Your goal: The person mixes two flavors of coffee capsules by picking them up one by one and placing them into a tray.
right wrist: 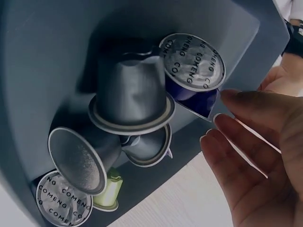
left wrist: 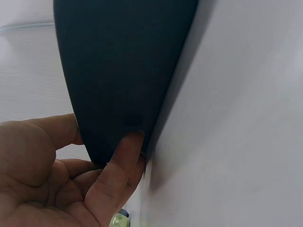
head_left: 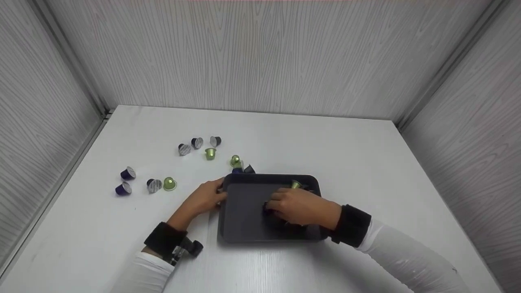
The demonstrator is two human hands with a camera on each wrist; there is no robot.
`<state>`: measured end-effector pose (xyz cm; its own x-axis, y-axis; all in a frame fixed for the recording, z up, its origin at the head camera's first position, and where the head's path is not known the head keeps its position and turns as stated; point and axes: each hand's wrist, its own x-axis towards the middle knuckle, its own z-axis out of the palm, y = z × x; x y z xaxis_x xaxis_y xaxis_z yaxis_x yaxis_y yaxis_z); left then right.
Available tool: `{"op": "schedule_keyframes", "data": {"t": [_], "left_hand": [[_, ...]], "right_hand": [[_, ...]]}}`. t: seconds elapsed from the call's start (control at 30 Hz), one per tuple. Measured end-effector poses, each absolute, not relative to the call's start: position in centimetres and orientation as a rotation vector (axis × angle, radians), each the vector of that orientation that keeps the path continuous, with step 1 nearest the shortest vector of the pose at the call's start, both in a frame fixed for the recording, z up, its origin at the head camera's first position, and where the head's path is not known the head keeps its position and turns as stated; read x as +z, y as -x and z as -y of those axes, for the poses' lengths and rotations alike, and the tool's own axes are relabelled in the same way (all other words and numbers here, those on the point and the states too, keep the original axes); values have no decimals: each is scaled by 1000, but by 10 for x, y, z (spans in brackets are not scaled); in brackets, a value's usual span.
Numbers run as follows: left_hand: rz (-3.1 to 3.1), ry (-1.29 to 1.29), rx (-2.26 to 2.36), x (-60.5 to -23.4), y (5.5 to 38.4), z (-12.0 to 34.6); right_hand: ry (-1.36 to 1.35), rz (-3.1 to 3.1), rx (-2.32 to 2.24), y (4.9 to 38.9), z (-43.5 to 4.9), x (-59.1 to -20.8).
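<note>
My left hand (head_left: 205,196) grips the left side of a dark grey tray (head_left: 244,211). In the left wrist view, its thumb and fingers take hold of the tray's edge near a corner. Inside the tray, my right hand (head_left: 299,205) pinches a purple coffee capsule (right wrist: 191,98) with a silver printed lid between thumb and fingertips. Beside it in the right wrist view are a large-looking grey capsule (right wrist: 132,90), other grey capsules (right wrist: 78,161), a green capsule (right wrist: 108,191) and a silver-lidded capsule (right wrist: 64,198). In the head view, the right hand hides most of these.
Several loose capsules lie on the white table (head_left: 366,162) left of and behind the tray: purple ones (head_left: 124,188), green ones (head_left: 169,183) and dark ones (head_left: 215,141). A few touch or nearly touch the tray's back edge. Pale panels (head_left: 260,57) stand around the table.
</note>
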<state>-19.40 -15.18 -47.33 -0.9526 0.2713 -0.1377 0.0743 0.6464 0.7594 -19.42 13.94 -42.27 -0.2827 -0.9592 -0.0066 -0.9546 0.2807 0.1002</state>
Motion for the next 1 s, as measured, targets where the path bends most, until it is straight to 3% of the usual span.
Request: {"op": "schedule_keyframes", "data": {"t": [1.0], "left_hand": [[-2555,-250,1291,-476,194,152]], "right_hand": [[-1318,2546,746,203,-204,-424]]}}
